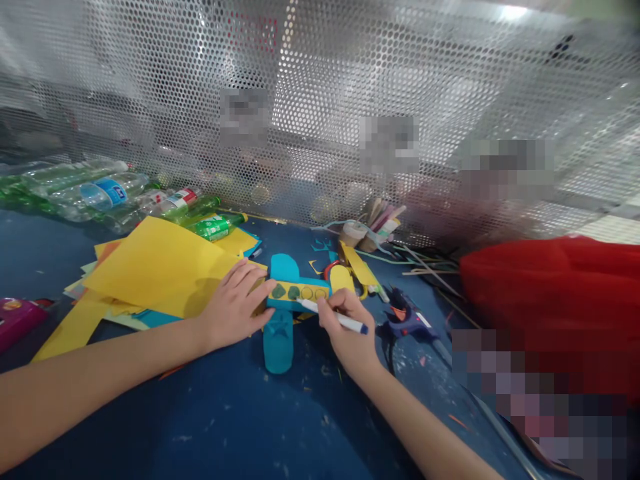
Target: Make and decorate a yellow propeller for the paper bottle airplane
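Note:
A blue toy airplane [279, 341] made of paper or card lies on the table in front of me. Along its body runs a yellow strip [313, 293] with a row of drawn circles; the two on the left are filled in dark green, those on the right are only outlined. My left hand [235, 303] grips the plane's left end between thumb and forefinger, its other fingers resting on yellow paper. Pinched in my right hand [350, 330] is a white marker [353, 323] with a dark blue end, its tip at the strip beside the second filled circle.
Yellow paper sheets [155, 267] are stacked left, with plastic bottles [105, 190] behind. Scissors [333, 268], a blue glue gun [410, 320] and cups of sticks [354, 233] lie right. A perforated metal screen [320, 87] stands behind; red cloth [550, 287] is far right.

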The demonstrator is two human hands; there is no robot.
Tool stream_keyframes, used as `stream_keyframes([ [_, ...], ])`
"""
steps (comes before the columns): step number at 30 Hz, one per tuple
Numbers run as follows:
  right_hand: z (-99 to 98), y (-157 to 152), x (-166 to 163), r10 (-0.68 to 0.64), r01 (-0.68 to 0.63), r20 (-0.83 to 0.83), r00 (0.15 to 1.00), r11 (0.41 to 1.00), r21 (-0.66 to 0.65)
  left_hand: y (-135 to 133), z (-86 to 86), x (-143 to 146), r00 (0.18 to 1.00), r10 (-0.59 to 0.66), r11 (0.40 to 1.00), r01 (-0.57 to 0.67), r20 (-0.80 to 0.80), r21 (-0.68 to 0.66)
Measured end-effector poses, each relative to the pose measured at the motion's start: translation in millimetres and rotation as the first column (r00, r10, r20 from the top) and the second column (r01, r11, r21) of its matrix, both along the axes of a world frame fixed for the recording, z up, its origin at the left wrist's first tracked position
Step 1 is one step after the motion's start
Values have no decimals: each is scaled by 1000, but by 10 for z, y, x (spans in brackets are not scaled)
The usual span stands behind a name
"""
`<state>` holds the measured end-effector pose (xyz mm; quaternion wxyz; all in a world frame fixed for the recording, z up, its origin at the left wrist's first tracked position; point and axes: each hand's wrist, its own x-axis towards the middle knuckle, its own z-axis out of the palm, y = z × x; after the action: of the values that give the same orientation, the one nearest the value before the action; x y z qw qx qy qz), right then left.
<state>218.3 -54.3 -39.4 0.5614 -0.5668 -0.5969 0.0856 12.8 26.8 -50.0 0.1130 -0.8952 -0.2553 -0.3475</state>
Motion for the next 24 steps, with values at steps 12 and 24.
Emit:
stream_keyframes([
  [12,14,15,8,-30,30,-46,998,1000,-8,-3,19,4,1000,-5,1000,5,-5,3],
  [24,-1,28,22,-54,54,-42,998,998,8,6,6,2,1000,0,1000,0,-4,-6],
])
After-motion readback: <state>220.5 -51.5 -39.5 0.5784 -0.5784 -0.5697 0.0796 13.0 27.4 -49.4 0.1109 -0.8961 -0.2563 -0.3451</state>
